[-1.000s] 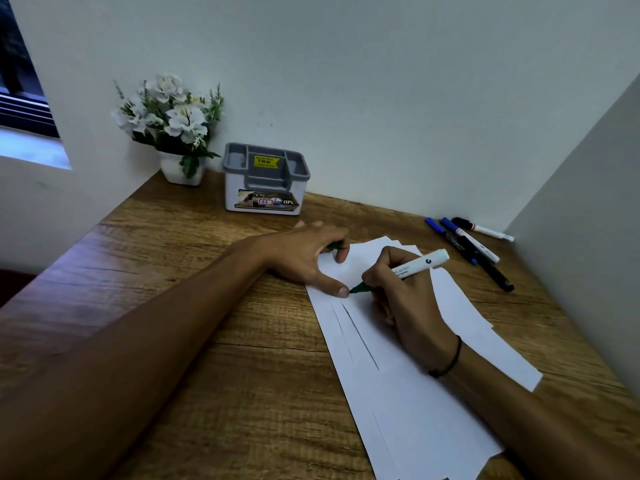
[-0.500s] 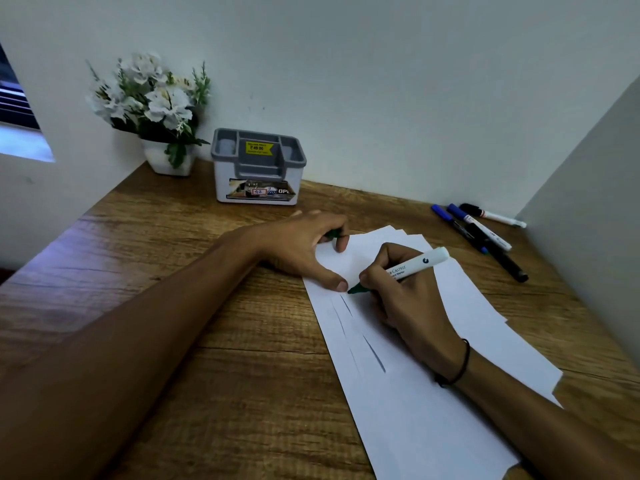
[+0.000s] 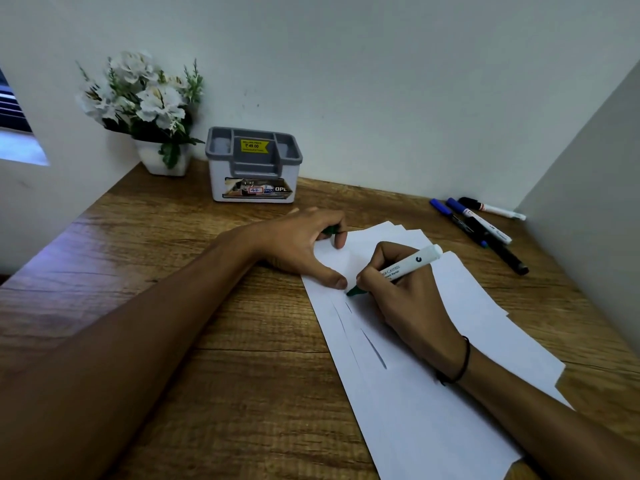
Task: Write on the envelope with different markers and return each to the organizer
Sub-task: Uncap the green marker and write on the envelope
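A stack of long white envelopes lies fanned on the wooden desk, the top one bearing a few dark pen strokes. My right hand grips a white-barrelled green marker, its green tip touching the top envelope. My left hand presses on the envelope's upper left corner, thumb near the marker tip, and its fingers curl around a small green cap. The grey and white organizer stands at the back against the wall, with no markers showing in it.
Several markers, blue, black and white, lie loose at the desk's far right beside the side wall. A white pot of white flowers stands left of the organizer. Bare wood lies in front of my left forearm.
The camera view shifted a little. The marker tip stays at nearly the same spot on the envelope, and both hands keep their hold.
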